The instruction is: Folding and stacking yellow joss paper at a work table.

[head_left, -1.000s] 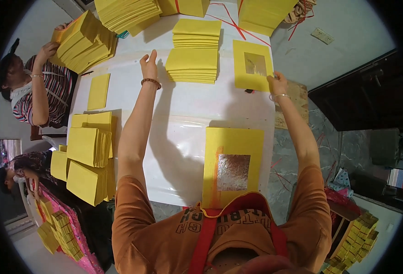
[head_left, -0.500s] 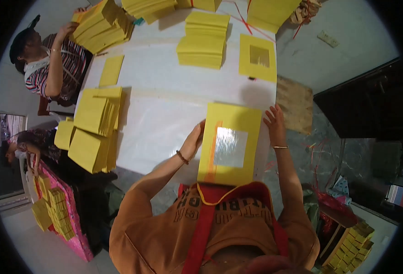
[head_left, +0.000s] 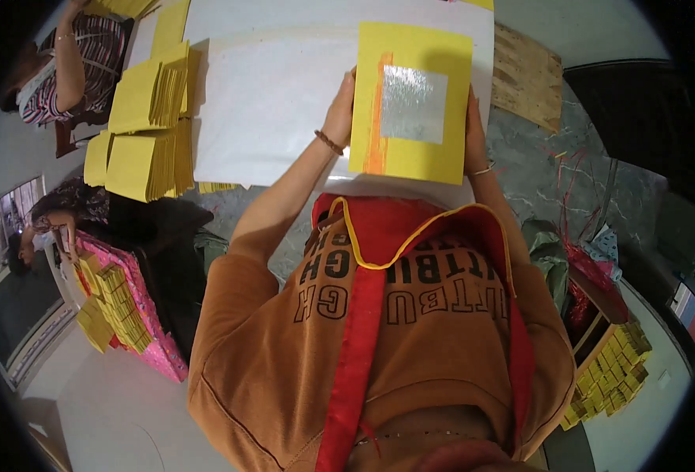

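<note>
Sheet of yellow paper (head_left: pixel 412 102), rectangular, bearing 1 silver foil square and 1 orange stripe, is lying at the near edge of the white table (head_left: pixel 269 94). Left hand (head_left: pixel 340 114) is gripping its left edge; right hand (head_left: pixel 473 130) is pressing its right edge, fingers hidden. Yellow paper stacks (head_left: pixel 147 126) are sitting to the left.

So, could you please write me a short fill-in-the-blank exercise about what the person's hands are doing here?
1. Both hands hold a yellow sheet with a ____ foil square at its middle.
2. The left hand wears a ____ at the wrist.
3. The orange stripe lies to the ____ of the foil square.

Missing words: silver; bracelet; left
</note>
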Available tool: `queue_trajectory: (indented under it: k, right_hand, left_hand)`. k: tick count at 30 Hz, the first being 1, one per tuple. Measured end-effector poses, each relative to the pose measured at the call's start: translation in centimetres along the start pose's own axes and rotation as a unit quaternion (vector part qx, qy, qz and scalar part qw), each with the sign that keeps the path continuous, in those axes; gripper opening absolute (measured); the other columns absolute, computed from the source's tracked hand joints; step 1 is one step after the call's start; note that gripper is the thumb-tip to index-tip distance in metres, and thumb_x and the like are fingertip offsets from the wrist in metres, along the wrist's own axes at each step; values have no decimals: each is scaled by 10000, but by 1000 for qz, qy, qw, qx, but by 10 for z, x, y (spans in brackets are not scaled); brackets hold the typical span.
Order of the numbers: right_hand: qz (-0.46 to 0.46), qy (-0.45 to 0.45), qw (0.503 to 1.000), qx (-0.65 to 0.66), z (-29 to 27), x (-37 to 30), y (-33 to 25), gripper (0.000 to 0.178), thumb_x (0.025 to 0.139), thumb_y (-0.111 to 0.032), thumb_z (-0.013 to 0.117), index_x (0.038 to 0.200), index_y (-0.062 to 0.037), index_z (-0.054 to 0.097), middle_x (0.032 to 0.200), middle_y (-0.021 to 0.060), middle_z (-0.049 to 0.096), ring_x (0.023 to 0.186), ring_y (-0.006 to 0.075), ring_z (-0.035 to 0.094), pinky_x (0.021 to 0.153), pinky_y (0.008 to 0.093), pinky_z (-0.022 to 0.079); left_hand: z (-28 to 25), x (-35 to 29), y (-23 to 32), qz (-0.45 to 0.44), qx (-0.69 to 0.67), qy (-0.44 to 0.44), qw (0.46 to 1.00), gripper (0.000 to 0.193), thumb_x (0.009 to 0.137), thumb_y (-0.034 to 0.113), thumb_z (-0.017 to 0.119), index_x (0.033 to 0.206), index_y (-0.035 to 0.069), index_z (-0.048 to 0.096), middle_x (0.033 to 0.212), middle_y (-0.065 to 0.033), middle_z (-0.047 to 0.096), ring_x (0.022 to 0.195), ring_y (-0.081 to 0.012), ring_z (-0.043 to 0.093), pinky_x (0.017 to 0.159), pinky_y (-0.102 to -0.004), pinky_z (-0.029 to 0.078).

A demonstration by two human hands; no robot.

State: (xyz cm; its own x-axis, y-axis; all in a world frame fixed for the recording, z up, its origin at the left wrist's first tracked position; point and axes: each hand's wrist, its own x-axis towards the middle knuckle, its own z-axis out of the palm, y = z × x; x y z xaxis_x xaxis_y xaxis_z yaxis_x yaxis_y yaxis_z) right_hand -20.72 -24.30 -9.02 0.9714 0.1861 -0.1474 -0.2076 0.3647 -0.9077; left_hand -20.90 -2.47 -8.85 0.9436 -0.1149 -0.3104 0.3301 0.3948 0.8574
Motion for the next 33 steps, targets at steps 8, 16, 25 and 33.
queue_trajectory:
  k: [8,16,25,33]
  right_hand:
    - [-226,-107,858,-449,-21,-17,-42,262,824,-247,565,1062,-150,614,1169,3,579,1286,240,327,1061,450,131]
    - [-223,-80,826,-512,-20,-23,-22,127,818,-260,588,887,-202,678,1107,-67,620,1276,224,343,1045,490,50]
    - [-185,-70,923,-330,-16,-23,-12,326,911,-253,422,839,-43,660,1014,68,647,1196,313,400,1050,400,220]
    - [-166,-74,938,-296,-22,-21,-4,377,933,-262,364,837,-45,657,1095,72,620,1262,283,308,1069,389,171]
  left_hand:
    - [8,-58,69,324,583,-172,725,494,787,413,625,1150,86,551,1100,-84,533,1018,-232,480,852,-340,371]
    - [5,-62,67,334,628,-259,654,387,745,276,687,1063,78,592,891,-62,587,837,-215,543,740,-332,419]
    - [-2,-48,69,122,480,-254,830,185,847,214,591,899,50,661,756,-79,647,681,-178,607,624,-280,476]
    - [-11,-35,72,12,423,-263,867,197,851,196,600,923,24,665,783,-24,657,721,-77,581,663,-229,465]
